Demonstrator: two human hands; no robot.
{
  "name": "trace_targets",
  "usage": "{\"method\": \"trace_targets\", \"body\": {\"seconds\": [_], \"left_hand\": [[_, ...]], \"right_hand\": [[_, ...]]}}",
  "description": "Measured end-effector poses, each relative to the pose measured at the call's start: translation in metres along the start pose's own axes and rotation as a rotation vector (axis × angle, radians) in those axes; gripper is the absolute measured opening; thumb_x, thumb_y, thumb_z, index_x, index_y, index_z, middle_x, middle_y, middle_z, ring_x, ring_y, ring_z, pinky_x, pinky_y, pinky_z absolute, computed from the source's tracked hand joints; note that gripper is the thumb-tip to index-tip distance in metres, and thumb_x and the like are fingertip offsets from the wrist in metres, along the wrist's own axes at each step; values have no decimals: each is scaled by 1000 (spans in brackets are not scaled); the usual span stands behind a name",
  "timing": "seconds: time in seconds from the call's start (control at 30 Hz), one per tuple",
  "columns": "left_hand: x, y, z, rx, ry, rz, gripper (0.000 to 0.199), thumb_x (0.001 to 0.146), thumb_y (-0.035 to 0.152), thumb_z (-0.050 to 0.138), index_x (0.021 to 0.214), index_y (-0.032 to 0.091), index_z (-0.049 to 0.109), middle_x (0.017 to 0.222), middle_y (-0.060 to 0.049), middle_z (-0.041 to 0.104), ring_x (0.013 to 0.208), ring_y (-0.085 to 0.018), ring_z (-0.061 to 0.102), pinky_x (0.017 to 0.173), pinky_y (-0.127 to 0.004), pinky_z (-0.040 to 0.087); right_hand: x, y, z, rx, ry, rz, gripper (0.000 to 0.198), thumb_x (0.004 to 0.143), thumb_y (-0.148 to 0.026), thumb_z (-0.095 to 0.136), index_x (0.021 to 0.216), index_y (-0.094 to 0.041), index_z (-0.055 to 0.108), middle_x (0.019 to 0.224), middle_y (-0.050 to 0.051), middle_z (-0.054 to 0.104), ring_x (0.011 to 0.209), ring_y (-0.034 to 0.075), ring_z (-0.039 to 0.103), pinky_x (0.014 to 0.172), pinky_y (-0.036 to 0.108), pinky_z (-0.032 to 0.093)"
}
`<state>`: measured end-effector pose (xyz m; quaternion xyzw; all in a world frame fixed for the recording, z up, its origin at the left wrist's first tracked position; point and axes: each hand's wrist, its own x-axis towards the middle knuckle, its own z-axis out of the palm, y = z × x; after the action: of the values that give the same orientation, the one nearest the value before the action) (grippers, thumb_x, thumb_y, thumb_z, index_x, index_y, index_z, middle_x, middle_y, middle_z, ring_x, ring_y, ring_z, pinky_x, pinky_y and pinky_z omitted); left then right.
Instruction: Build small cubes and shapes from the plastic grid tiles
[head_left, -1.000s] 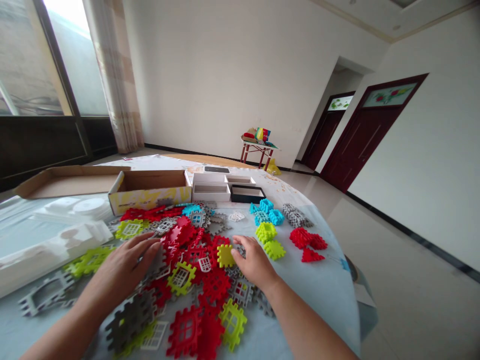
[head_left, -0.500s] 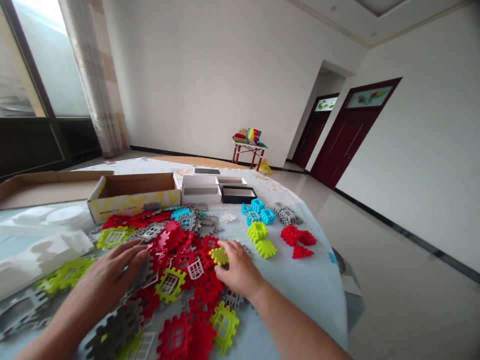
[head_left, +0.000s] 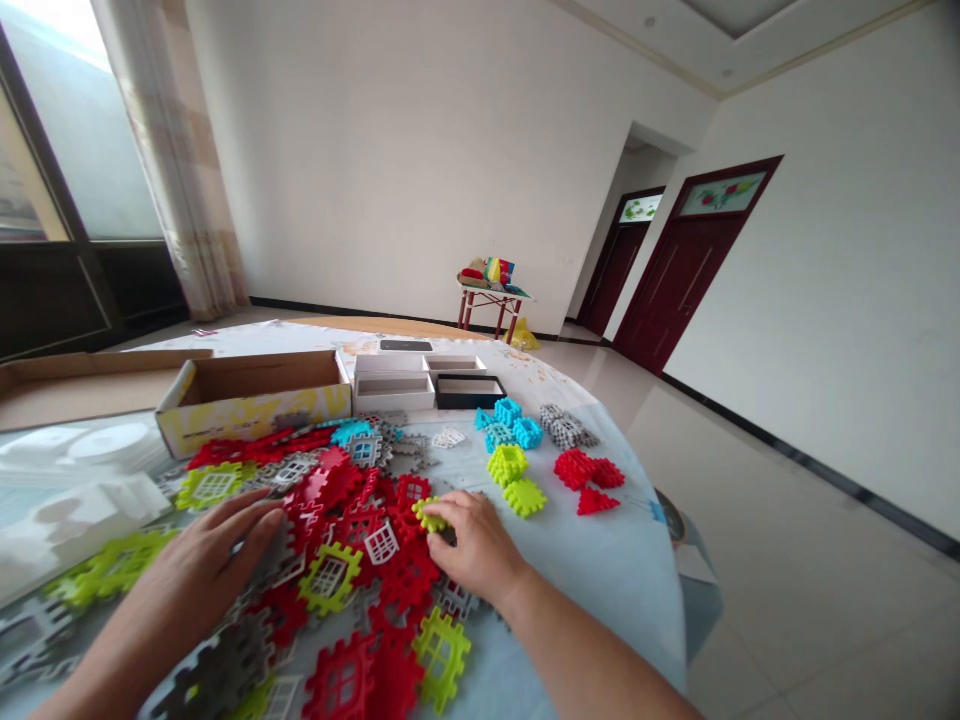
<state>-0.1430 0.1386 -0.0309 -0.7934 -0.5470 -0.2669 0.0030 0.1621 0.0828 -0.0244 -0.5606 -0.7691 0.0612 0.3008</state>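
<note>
A heap of flat, toothed plastic building pieces, mostly red, with grey, lime-green and white ones among them, covers the table in front of me. My right hand (head_left: 474,545) grips a small lime-green building piece (head_left: 429,515) between thumb and fingers at the heap's right side. On the heap's left side rests my left hand (head_left: 217,555), its fingers stretched over grey and red pieces. Between my hands lie a lime-green window piece (head_left: 330,578) and a white window frame (head_left: 381,542). To the right sit sorted groups: lime-green pieces (head_left: 523,497), blue pieces (head_left: 508,411), red pieces (head_left: 576,468) and grey pieces (head_left: 568,428).
Behind the heap stand an open cardboard box (head_left: 255,410) and small white and black trays (head_left: 471,392). White plastic packaging (head_left: 90,510) lies at the left, near a cardboard lid (head_left: 90,385). A phone (head_left: 405,346) lies farther back. The round table's edge curves along the right.
My right fingers have closed further over the small lime-green piece, which now sits tilted in them. My left hand stays about where it was. The whole view has shifted slightly.
</note>
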Motion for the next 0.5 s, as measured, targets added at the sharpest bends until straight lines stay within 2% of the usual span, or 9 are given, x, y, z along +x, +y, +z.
{"method": "trace_targets", "body": {"seconds": [0.13,0.2,0.37,0.5], "left_hand": [[0,3,-1,-2,5,6,50,79,59,33,101,26,64,117,-4,61,108,-24,57,100,-39,40],[0,5,-2,-3,5,7,50,79,60,33,100,26,64,116,-5,62,107,-24,57,100,-38,41],[-1,5,-4,-11,-7,-15,53,79,61,31,100,26,65,117,-6,61,108,-24,57,101,-40,39],[0,1,0,-14,-26,-14,51,79,60,33,102,27,63,119,-5,60,109,-23,55,102,-40,38]], "right_hand": [[0,0,2,19,8,23,26,74,-28,61,99,-26,65,97,3,63,93,18,57,86,32,42],[1,-1,1,31,15,15,28,73,-24,60,101,-26,64,98,3,63,94,19,57,87,33,42],[-1,4,-10,134,53,11,49,68,-13,56,116,-22,55,111,6,59,105,20,53,94,34,41],[-5,10,-15,207,28,35,50,66,-10,53,115,-20,54,110,7,58,105,20,53,95,33,42]]}}
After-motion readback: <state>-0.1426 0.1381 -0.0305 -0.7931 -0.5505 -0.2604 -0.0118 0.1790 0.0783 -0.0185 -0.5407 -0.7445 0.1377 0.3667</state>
